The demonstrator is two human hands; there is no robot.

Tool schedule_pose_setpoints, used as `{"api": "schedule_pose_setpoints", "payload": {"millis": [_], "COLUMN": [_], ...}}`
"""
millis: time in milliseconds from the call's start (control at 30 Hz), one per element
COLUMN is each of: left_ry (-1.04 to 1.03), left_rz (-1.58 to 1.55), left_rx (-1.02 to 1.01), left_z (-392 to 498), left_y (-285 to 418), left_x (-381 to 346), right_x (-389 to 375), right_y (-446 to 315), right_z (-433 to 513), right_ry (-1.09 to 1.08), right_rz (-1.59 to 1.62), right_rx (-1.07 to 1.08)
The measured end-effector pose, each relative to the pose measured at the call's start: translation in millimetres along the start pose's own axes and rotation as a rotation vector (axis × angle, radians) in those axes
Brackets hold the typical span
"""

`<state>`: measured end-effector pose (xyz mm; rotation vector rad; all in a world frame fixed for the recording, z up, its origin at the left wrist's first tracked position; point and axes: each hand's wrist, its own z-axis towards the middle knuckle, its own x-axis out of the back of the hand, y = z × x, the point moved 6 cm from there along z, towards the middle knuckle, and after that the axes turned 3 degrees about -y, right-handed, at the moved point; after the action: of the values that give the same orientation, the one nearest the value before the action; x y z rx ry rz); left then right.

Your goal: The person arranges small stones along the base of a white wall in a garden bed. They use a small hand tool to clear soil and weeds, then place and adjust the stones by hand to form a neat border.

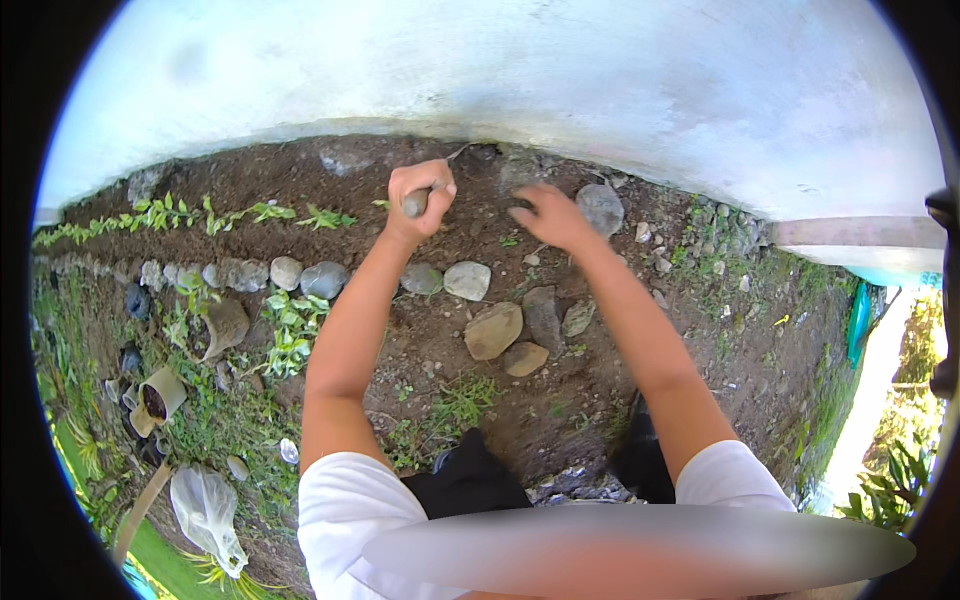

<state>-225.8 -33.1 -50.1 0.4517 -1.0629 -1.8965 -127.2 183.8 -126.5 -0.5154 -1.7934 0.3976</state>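
My left hand (417, 187) is wrapped around the rounded handle (415, 202) of a hand tool, seen nearly end-on. A thin part of the tool (457, 152) shows beyond my knuckles, close to the wall's foot; its full shape is hidden. My right hand (553, 216) is over the dark soil (480, 214), slightly blurred, fingers apart and nothing visible in them. Right beside it sits a large round grey stone (600, 210). Between the hands lies bare, loosened soil, with a pale patch (521, 169) against the wall.
A white wall (480, 67) bounds the bed ahead. Young leafy plants (165, 216) and a stone row (285, 273) run leftward. Loose stones (493, 330) lie before me. Left are a tipped pot (163, 394), a broken pot (225, 328) and a clear plastic bag (204, 510).
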Motion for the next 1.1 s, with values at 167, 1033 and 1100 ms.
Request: {"api": "schedule_pose_setpoints", "payload": {"millis": [167,1033,1100], "left_ry": [0.086,-0.148,-0.056], "left_rz": [-0.192,-0.395,-0.455], "left_rx": [-0.094,0.003,0.086], "left_z": [21,23,38], "left_y": [10,30,12], "left_x": [0,-41,-42], "right_x": [-59,-39,-39], "right_y": [-39,62,59], "right_z": [16,-29,-30], "right_ry": [0.353,0.220,0.247], "right_rz": [-0.343,0.080,0.059], "right_rx": [0.142,0.206,0.215]}}
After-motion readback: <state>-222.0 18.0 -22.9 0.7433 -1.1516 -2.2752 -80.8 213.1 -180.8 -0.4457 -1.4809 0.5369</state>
